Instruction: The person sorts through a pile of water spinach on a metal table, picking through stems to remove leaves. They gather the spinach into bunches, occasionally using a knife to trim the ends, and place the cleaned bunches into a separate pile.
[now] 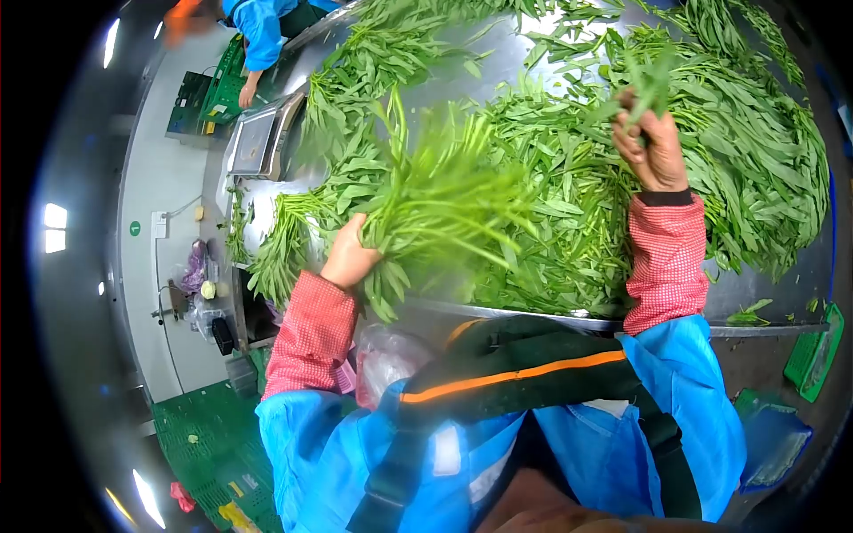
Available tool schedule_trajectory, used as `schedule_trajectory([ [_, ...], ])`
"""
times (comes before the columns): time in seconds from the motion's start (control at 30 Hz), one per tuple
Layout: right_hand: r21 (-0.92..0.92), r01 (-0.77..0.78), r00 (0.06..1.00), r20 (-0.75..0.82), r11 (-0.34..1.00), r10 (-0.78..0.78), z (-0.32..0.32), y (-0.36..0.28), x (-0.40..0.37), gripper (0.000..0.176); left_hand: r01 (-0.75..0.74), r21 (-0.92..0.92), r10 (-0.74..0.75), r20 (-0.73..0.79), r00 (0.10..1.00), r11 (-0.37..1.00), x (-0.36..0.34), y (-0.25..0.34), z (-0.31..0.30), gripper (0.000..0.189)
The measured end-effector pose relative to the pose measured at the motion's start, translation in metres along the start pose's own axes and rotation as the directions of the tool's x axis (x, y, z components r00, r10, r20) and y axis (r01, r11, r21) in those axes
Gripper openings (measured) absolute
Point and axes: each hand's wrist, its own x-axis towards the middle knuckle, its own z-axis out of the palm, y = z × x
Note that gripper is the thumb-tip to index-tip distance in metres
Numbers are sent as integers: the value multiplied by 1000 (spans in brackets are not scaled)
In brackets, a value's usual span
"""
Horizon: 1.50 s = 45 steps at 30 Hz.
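My left hand [349,255] is closed around a thick bunch of water spinach [444,200], its pale stems fanning out to the right and blurred by motion. Farther right, my right hand [656,151] is raised above the heap with its fingers curled round a small water spinach sprig [651,82]. A broad pile of loose water spinach [569,204] spreads over the metal table between and beyond both hands. More stems, laid side by side, form a large mound [755,160] at the right.
A weighing scale [258,142] stands at the table's left edge. Behind it, a co-worker's hand [248,92] reaches down near a green crate [222,84]. Green crates [209,444] lie at lower left, and a plastic bag [388,360] hangs below the table's front edge.
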Motion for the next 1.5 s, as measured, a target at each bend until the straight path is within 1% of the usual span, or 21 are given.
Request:
schedule_trajectory([
  [0.07,257,14,993,114,966,-44,-10,5,-4,31,42,-79,-39,41,998,996,1,5,-1,43],
  [0.1,-119,-221,965,117,968,235,-17,16,2,39,84,-208,-67,88,994,975,5,-5,1,50],
  [0.13,-590,-275,940,2,759,342,-7,28,5,47,123,-314,-85,132,988,941,6,-1,1,52],
  [0.17,-896,-283,891,-113,342,440,3,39,7,56,163,-415,-95,179,979,895,7,5,1,54],
  [0.2,-995,-63,964,-42,75,264,-2,48,1,52,208,-510,-103,226,969,834,7,13,1,56],
  [0.23,-963,51,997,31,-265,77,-6,56,-5,48,184,-402,-95,231,968,897,7,25,-1,58],
  [0.27,-999,-39,999,-38,14,31,9,48,2,43,182,-372,-100,231,968,910,7,25,-1,58],
  [0.33,-818,-291,951,-191,496,243,36,31,10,37,187,-306,-117,232,965,934,3,25,-1,57],
  [0.47,-964,143,984,113,222,-140,52,44,20,37,9,-147,23,213,977,989,4,31,2,49],
  [0.53,-957,286,957,288,-51,-37,61,60,26,39,15,-71,-1,202,979,997,4,34,6,46],
  [0.63,-922,341,885,380,182,270,68,84,30,26,4,86,-26,260,965,996,4,53,7,48],
  [0.77,-687,-124,990,-36,716,137,30,72,31,5,38,-327,73,322,944,944,1,23,0,66],
  [0.8,-411,-170,985,-109,896,137,18,60,28,7,248,-490,-78,342,937,836,-3,21,0,64],
  [0.83,-115,-87,995,39,990,92,-2,52,26,11,299,-484,-140,337,931,822,-6,20,-2,59],
  [0.87,106,-45,997,73,993,37,-8,50,24,12,348,-478,-201,332,922,807,-9,19,-5,54],
  [0.93,11,-118,993,-3,993,118,-6,51,15,12,405,-560,-256,328,909,723,-11,16,-4,48],
  [1.0,-382,-273,960,-44,883,278,-1,63,12,11,432,-584,-295,320,901,687,-12,6,-3,43],
  [1.2,-514,-306,944,-55,801,325,38,79,13,25,507,-510,-379,339,861,695,-12,19,0,32],
  [1.4,-925,-184,934,-59,333,353,74,107,18,44,500,-437,-316,429,846,748,-11,26,5,36],
  [1.47,-910,23,973,115,413,199,53,144,17,37,468,-404,-274,451,850,786,-13,27,6,38],
  [1.5,-825,-1,992,70,566,104,40,152,22,31,470,-393,-271,464,843,790,-14,31,4,40],
])
